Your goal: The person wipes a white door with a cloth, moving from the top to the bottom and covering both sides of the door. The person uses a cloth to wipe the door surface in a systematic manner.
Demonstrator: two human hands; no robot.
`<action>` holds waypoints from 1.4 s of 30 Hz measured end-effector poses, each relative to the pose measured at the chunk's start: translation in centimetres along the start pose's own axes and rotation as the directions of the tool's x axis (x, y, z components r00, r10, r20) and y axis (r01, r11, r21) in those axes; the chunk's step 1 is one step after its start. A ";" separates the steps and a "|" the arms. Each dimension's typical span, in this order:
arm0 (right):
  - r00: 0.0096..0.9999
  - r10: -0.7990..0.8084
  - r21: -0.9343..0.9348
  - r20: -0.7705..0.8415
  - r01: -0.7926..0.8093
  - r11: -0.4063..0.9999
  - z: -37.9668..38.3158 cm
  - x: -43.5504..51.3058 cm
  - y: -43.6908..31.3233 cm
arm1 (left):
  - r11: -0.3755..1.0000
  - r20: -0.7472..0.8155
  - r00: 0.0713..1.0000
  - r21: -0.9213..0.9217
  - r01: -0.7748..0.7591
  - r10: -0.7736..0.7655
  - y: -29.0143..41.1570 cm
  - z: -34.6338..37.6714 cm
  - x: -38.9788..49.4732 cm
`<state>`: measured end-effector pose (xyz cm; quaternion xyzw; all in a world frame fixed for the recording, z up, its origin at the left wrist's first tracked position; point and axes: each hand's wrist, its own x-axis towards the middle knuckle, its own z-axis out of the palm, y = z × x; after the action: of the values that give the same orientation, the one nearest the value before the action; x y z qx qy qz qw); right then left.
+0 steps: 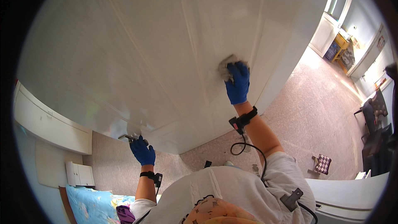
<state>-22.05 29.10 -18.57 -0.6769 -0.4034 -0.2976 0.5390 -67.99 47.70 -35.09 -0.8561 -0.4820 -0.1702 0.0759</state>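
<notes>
A large white panelled door fills the view ahead of me. My right hand, in a blue glove, presses a crumpled grey cloth against the door's face. Part of the cloth is hidden under the fingers. Low on the left, my left hand, also gloved in blue, grips the metal door handle near the door's edge. A black strap with a small device circles each wrist, and a cable loops from the right one.
A bed with a blue floral cover and a small white cabinet stand at lower left. To the right are a checkered stool, a dark tufted chair and a yellow table. The speckled floor extends toward another doorway.
</notes>
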 end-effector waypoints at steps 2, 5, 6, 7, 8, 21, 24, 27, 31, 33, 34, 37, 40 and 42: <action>0.995 -0.101 0.005 -0.025 0.101 0.995 -0.6 4.4 -2.3 | 1.000 -0.028 0.999 0.000 -0.023 0.023 0.1 -0.1 0.0; 0.958 -0.284 -0.059 -0.037 0.281 0.958 -1.1 11.5 -6.3 | 1.000 -0.037 0.999 0.000 -0.029 0.029 0.3 -0.4 0.0; 0.941 -0.336 -0.097 -0.035 0.332 0.938 -1.2 13.7 -7.4 | 1.000 -0.027 0.999 -0.004 -0.017 0.017 0.3 -0.5 0.0; 0.923 -0.377 -0.067 -0.077 0.373 0.925 -1.3 15.5 -8.5 | 0.999 -0.049 0.998 -0.006 -0.036 0.035 0.4 -0.6 0.1; 0.910 -0.406 -0.050 -0.087 0.403 0.914 -1.2 16.8 -9.3 | 0.999 -0.053 0.998 -0.014 -0.039 0.038 0.4 -0.6 0.1; 0.984 -0.177 -0.042 -0.020 0.176 0.984 -0.7 4.2 -2.5 | 0.999 -0.068 0.997 -0.007 -0.043 0.043 0.3 -0.3 0.1; 0.998 -0.021 0.000 0.061 0.021 1.000 0.5 -3.0 1.1 | 0.999 -0.040 0.999 0.033 -0.032 0.033 0.0 0.3 -0.1; 0.988 0.150 0.049 0.034 -0.151 0.987 2.3 -10.3 3.6 | 1.000 0.044 0.999 0.022 -0.009 0.008 -0.5 0.7 0.0; 0.816 0.578 0.069 -0.005 -0.576 0.815 6.1 -19.1 4.6 | 0.999 0.088 0.995 0.027 -0.045 0.043 -1.0 1.0 0.2; 0.565 0.807 0.388 0.175 -0.792 0.471 8.6 -21.2 5.4 | 0.995 0.022 0.995 0.013 -0.097 0.097 -1.0 0.9 0.1; 0.536 0.829 0.437 0.161 -0.792 0.427 9.6 -21.9 5.5 | 0.992 -0.032 0.991 0.008 -0.127 0.128 -0.9 0.8 0.0; 0.489 0.863 0.384 0.125 -0.826 0.412 11.5 -22.7 5.5 | 0.993 -0.047 0.992 -0.006 -0.121 0.121 -0.8 0.6 -0.2; 0.440 0.872 0.456 0.212 -0.834 0.310 11.6 -22.4 4.8 | 0.992 -0.072 0.990 -0.015 -0.125 0.123 -0.9 0.8 -0.2; 0.313 0.933 0.428 0.179 -0.879 0.213 11.4 -22.3 3.6 | 0.994 -0.053 0.993 -0.020 -0.109 0.108 -1.1 1.1 -0.1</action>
<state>-30.43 34.77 -41.77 -0.6187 0.0441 0.1370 0.7723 -68.77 48.50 -36.21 -0.8772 -0.4307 -0.1933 0.0878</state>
